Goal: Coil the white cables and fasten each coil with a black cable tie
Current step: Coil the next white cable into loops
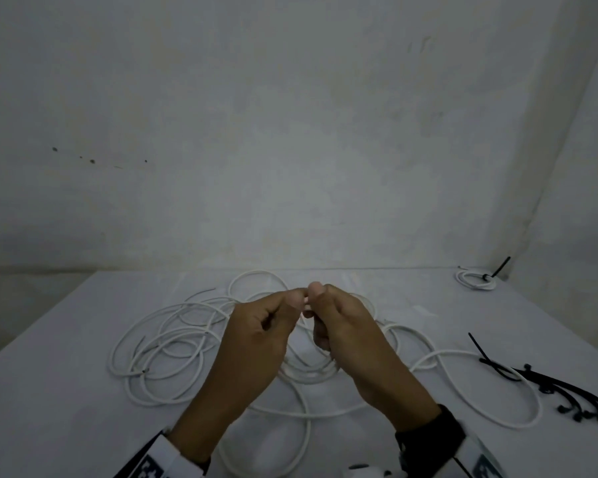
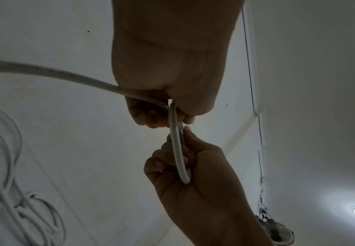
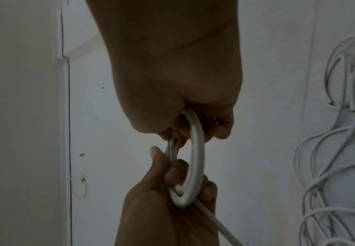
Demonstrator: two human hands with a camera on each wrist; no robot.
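I hold both hands up over the middle of the table, thumbs almost touching. My left hand and my right hand each pinch the same white cable, bent into a small tight loop between them. In the left wrist view the left hand grips the top of the cable loop and the right hand curls round its lower end. In the right wrist view the cable loop has two turns between the right hand and the left hand. The rest of the cable trails down to the table.
Loose white cables sprawl in tangled loops across the white table under and around my hands. A bunch of black cable ties lies at the right edge. A small tied coil sits at the far right corner by the wall.
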